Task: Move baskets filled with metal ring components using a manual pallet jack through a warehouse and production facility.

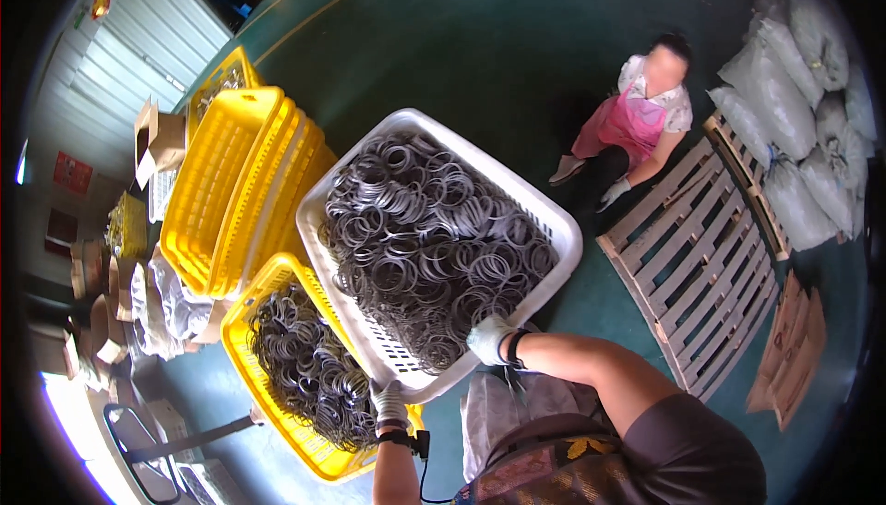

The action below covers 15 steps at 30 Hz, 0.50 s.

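Note:
A white plastic basket [563,228], heaped with grey metal rings [434,219], stands tilted in the view right before me. My left hand [389,404], in a light glove, is closed on the rim at its near left corner. Farther right along the near rim, my gloved right hand [489,339] grips the edge, its fingers partly hidden next to the rings. Under and left of the white basket is a yellow basket [242,357] holding more metal rings [309,366].
Yellow baskets [221,191] are stacked at the left, beside an open cardboard box [159,140]. A person in a pink apron [637,117] crouches by a wooden pallet [697,260] at the right. Full white sacks [784,108] are piled behind it.

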Available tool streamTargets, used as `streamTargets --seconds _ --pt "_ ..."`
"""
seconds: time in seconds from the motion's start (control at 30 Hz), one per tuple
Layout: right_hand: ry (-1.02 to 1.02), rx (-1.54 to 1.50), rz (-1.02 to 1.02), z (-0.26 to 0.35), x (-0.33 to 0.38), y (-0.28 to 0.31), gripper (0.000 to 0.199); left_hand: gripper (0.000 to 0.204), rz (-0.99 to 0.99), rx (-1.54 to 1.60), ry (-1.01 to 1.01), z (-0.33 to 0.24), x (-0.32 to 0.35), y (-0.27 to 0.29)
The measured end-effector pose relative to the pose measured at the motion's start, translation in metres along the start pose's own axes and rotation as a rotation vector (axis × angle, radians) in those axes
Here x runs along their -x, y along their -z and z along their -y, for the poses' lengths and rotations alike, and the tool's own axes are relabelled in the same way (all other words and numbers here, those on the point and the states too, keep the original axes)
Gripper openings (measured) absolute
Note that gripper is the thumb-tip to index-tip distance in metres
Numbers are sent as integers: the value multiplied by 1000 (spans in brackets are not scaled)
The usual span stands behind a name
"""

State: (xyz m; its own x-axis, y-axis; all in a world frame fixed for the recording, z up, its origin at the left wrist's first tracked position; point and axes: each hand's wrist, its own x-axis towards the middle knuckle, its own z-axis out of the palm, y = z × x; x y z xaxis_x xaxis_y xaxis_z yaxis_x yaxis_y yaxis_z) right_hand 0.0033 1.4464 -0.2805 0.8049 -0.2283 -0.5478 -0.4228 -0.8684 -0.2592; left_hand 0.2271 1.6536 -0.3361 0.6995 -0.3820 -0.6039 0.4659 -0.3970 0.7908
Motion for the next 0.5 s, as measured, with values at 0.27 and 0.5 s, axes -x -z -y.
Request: streamTargets --seconds 0.27,0.5 --pt "-143 -45 -8 5 21 -109 31 83 -85 -617 217 145 3 34" --pt "-330 -161 157 -3 20 -136 39 52 155 -472 468 161 -20 29"
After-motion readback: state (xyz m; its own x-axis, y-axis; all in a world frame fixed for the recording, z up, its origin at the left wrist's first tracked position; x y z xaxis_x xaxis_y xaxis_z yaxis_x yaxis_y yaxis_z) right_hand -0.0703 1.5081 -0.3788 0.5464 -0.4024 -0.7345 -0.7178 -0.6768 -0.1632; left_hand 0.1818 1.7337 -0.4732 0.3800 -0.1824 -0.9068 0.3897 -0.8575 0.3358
